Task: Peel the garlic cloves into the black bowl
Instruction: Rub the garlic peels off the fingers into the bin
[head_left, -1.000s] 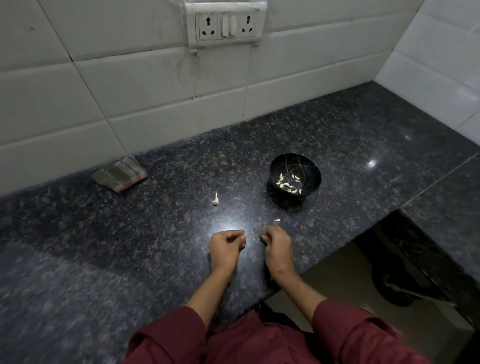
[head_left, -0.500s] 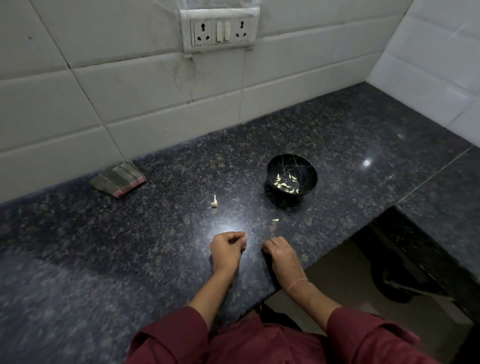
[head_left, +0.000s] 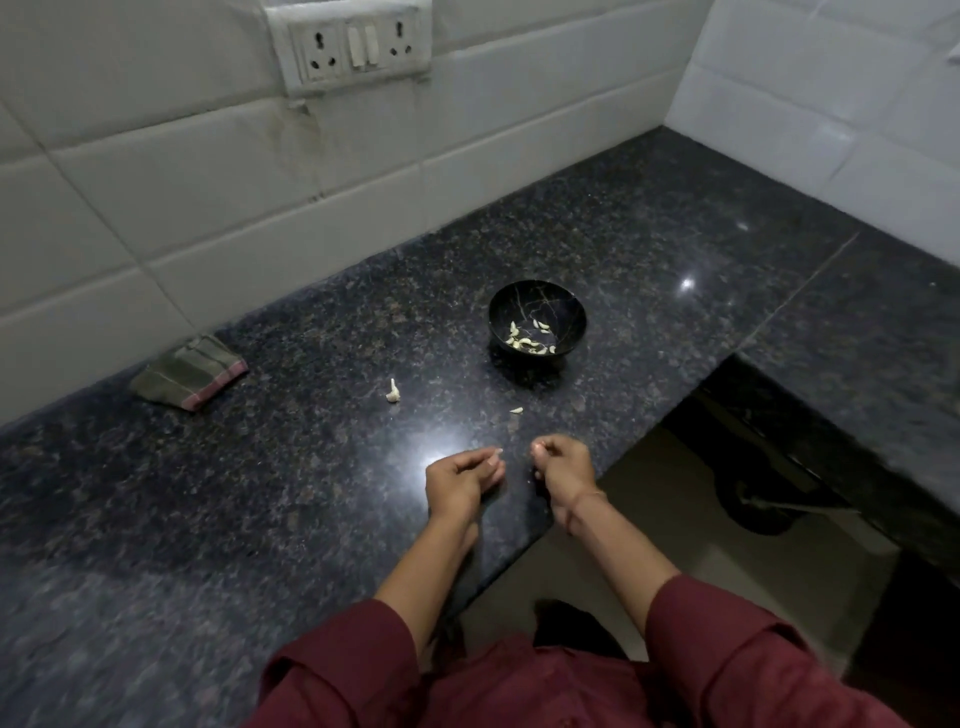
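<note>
The black bowl (head_left: 540, 300) stands on the dark granite counter (head_left: 260, 493) and holds several pale peeled garlic cloves (head_left: 529, 341). One unpeeled garlic clove (head_left: 394, 391) lies alone to the bowl's left. A small pale scrap (head_left: 516, 410) lies just in front of the bowl. My left hand (head_left: 462, 480) is curled above the counter with a small pale garlic clove pinched at its fingertips. A few centimetres to its right, my right hand (head_left: 560, 467) is curled shut, and I see nothing clearly in it.
A folded green and pink cloth (head_left: 189, 371) lies at the left by the tiled wall. A socket plate (head_left: 358, 47) is on the wall above. The counter's front edge (head_left: 613, 462) cuts back just right of my hands, with floor below.
My right hand has lifted off the counter and curled up. My left hand has barely moved. The view has tilted slightly.
</note>
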